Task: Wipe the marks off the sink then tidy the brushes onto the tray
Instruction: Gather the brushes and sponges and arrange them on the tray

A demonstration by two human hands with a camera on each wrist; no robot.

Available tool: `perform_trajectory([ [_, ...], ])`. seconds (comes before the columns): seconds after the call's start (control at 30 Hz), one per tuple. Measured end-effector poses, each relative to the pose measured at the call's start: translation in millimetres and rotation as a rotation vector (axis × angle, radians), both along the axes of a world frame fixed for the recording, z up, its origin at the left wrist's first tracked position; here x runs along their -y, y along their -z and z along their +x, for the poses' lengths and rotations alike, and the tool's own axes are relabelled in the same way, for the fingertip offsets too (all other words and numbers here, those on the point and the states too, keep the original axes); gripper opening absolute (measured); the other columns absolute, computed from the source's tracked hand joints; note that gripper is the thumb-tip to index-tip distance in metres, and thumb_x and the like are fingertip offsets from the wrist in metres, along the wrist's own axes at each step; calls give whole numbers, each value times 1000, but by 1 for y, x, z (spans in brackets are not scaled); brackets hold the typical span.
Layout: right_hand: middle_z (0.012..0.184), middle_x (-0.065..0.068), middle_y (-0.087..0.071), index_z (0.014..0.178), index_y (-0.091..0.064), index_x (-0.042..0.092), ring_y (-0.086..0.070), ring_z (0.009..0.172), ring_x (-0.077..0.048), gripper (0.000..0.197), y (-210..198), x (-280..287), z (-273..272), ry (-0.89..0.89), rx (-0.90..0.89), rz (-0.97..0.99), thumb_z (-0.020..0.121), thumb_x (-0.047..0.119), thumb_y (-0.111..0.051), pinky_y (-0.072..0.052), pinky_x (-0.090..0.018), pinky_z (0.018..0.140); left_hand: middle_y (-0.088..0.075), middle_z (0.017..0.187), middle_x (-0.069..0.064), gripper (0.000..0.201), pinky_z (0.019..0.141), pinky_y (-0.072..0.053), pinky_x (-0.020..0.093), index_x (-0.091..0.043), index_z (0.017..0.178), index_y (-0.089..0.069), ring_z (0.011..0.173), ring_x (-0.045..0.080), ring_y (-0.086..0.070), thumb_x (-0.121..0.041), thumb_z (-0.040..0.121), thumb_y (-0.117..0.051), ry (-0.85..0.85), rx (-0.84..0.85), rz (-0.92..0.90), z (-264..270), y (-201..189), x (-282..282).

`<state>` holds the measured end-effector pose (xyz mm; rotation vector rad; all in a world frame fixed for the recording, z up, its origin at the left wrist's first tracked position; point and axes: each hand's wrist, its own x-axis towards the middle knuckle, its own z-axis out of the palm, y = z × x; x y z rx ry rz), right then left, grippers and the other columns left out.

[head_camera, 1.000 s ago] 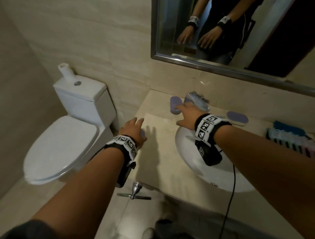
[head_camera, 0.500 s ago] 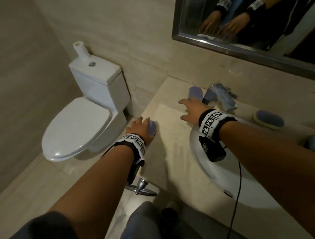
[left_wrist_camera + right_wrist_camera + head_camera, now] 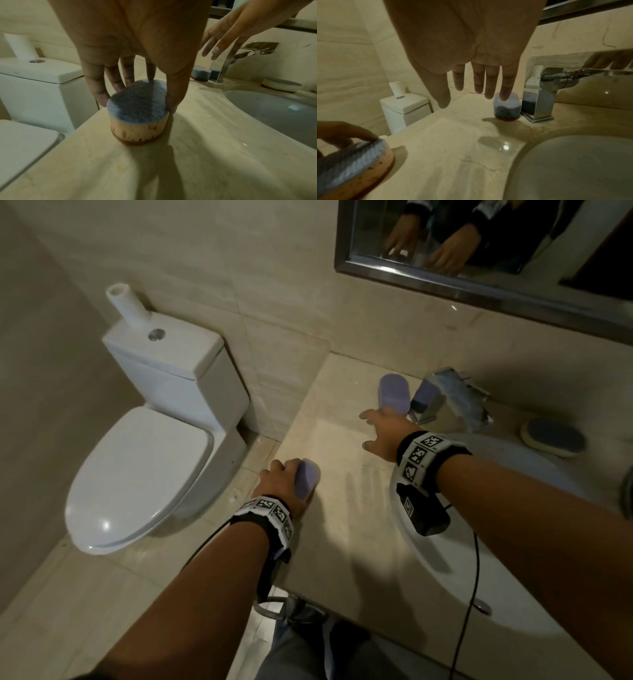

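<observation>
Left hand (image 3: 137, 44) fingers (image 3: 101, 94) pinch a brush (image 3: 138, 115) standing on the counter (image 3: 214, 155). Right hand (image 3: 471, 40) fingers (image 3: 489, 86) are spread above a second brush (image 3: 507, 109) beside the tap (image 3: 541, 94).

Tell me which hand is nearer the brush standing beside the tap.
Right. The right hand reaches with straight fingers just short of the brush by the tap. The left hand is farther back at the counter's front left edge, gripping another brush.

The near brush (image 3: 138, 104) had grey-blue bristles, a pale tan side and a brown base. The far brush (image 3: 507, 108) matched it. The worktop (image 3: 346, 529) was veined beige, the toilet (image 3: 137, 460) white, the tap (image 3: 539, 93) chrome, the wristbands (image 3: 424, 453) checked black and white.
</observation>
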<state>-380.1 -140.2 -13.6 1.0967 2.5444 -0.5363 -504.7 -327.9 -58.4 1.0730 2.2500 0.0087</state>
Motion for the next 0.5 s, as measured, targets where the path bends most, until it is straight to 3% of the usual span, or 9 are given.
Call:
perform_trajectory([
  [0.17,143,-11,-36,142,-30,24,-44,125,-34,65,4,-9,-10,40,16,5,85,30,-60,-44,-48,99,-31,137,15,90,100,-43,50,-27,147,-15,126,43,-37,-39,75,-68,13,11,-6,-18,-12,-27],
  [0.5,151,-15,-15,145,-19,26,-25,135,-37,69,17,-47,-33,188,62,44,87,29,-57,-37,-48,105,-31,136,13,86,98,-44,49,-28,146,-14,122,40,-39,-44,79,-65,110,26,98,-48,-27,-91],
])
